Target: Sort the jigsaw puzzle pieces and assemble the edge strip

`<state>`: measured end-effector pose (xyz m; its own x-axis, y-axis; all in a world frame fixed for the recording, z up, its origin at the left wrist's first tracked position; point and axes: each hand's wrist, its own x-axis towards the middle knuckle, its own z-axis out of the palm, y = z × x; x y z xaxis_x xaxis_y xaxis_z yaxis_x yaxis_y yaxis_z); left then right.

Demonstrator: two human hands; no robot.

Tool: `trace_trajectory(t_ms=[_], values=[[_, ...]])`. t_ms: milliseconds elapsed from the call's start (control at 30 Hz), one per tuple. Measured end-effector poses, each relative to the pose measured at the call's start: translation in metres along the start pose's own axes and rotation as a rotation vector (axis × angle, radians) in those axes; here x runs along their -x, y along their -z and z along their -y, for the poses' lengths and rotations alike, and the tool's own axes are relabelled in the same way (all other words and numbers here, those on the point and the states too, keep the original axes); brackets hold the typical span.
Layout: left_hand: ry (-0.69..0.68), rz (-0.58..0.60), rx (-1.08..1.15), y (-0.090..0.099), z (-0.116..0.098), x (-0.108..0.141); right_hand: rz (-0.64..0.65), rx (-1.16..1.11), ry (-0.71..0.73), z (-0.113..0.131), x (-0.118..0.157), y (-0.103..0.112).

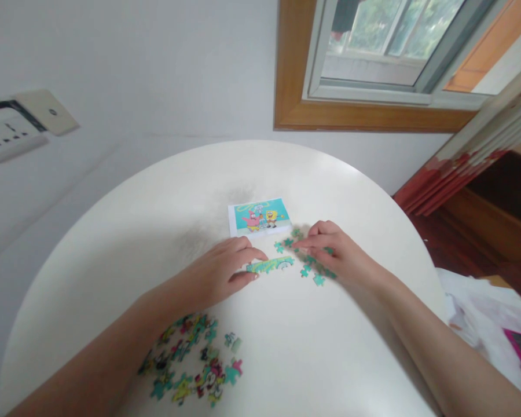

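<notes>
A joined strip of jigsaw puzzle pieces (271, 265), teal with yellow-green markings, lies flat on the white round table. My left hand (228, 263) grips the strip's left end, index fingertip on its upper edge and thumb by its lower edge. To the right, my right hand (336, 249) reaches over loose teal puzzle pieces (305, 271), index finger stretched out and thumb apart from it. Its fingertips are at the pieces, some of which the hand hides. Just behind the strip lies a reference picture (260, 217) showing cartoon figures on teal.
Many-coloured loose puzzle pieces (208, 373) form a heap at the near left, partly under my left forearm. The round table (125, 231) stands close to a wall with a socket (11, 133) and a wood-framed window (290, 110). White plastic bags (481, 313) lie beyond its right edge.
</notes>
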<state>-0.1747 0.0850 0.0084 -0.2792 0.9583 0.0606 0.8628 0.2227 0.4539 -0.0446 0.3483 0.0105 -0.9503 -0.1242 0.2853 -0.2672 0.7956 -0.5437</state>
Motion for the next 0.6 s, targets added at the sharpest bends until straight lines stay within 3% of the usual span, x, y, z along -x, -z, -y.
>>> trace_trajectory(t_ms=[133,333,600], values=[[-0.005,-0.010,-0.006,0.001,0.000,0.000,-0.104,-0.013,-0.071,-0.010,0.002,0.016],[-0.021,-0.078,-0.164,-0.006,-0.009,-0.006,-0.020,0.065,-0.093,-0.014,0.004,0.020],[-0.125,-0.074,-0.427,-0.013,-0.025,-0.013,0.058,0.071,-0.038,-0.010,0.005,0.017]])
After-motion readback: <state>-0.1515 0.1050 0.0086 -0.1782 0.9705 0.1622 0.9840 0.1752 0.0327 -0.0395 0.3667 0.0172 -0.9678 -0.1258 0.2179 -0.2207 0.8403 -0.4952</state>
